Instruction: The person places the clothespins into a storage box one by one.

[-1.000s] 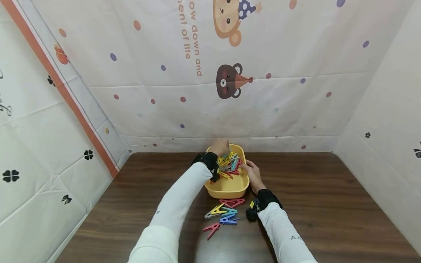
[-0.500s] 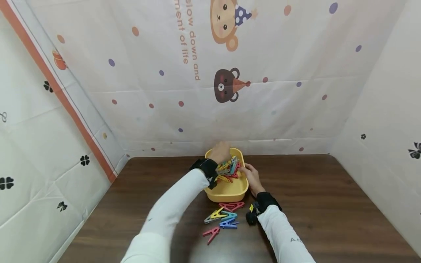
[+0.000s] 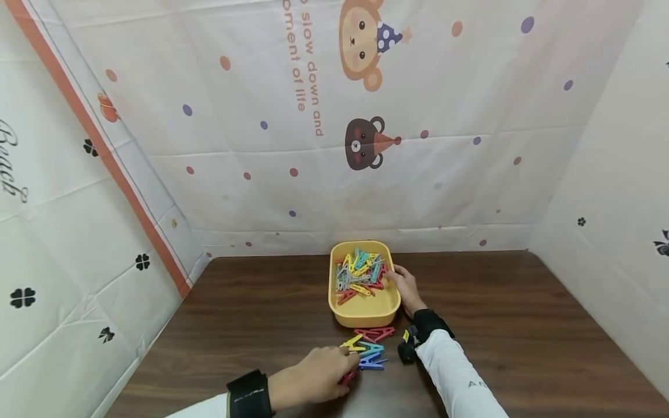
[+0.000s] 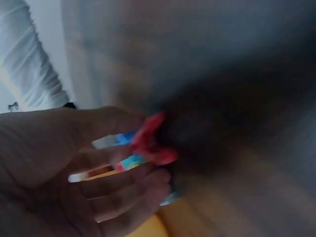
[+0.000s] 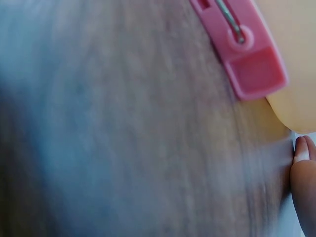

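My left hand (image 3: pixel 325 374) is low over the table, its thumb and fingers closed about a red clothespin (image 3: pixel 347 378). The left wrist view, though blurred, shows this red clothespin (image 4: pixel 153 143) at the fingertips. My right hand (image 3: pixel 409 291) grips the right side of a yellow plastic basket (image 3: pixel 366 313), with fingertips over its rim. Inside the basket lies a pile of clothespins (image 3: pixel 360 271) in yellow, blue, grey and red. A yellow clothespin (image 3: pixel 352 343), a light blue one (image 3: pixel 371 348) and a blue one (image 3: pixel 371 362) lie just beyond my left hand.
Red clothespins (image 3: pixel 375 334) rest on the wooden table (image 3: pixel 251 313) close to the basket's near side; part of one, pinkish, shows large in the right wrist view. A patterned white cloth (image 3: pixel 292 191) rises behind the table's back edge, close behind the basket.
My left hand has come out of the basket and moved toward me, down to the red clothespin on the table. The right hand stays at the basket's side.
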`<action>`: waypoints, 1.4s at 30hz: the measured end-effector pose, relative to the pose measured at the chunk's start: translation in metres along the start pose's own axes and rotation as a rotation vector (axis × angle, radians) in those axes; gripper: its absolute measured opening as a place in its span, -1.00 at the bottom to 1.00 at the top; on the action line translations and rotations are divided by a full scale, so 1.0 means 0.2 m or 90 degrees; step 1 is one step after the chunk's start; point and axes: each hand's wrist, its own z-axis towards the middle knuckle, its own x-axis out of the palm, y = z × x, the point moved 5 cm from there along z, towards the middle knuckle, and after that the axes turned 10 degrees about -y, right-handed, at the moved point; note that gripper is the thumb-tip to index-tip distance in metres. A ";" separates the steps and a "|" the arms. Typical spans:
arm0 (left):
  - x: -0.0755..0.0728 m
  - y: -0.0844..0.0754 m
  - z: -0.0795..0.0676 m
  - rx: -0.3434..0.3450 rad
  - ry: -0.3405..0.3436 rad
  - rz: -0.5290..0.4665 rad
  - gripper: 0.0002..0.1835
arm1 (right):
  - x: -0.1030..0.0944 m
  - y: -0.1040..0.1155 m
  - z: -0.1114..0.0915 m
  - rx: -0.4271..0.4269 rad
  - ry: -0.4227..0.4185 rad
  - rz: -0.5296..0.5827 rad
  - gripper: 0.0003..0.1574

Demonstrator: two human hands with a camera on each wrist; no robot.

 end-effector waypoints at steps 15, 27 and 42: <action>-0.29 0.11 0.19 -0.045 -0.029 -0.212 -0.86 | -0.03 0.01 -0.01 0.004 -0.004 0.000 -0.36; -0.66 0.55 0.84 -0.199 -0.178 -0.105 -0.91 | 0.00 0.01 0.02 0.000 -0.018 0.019 -0.36; -0.01 0.90 1.05 -0.473 -0.073 -0.129 -0.86 | 0.00 0.00 0.02 0.009 -0.008 0.018 -0.36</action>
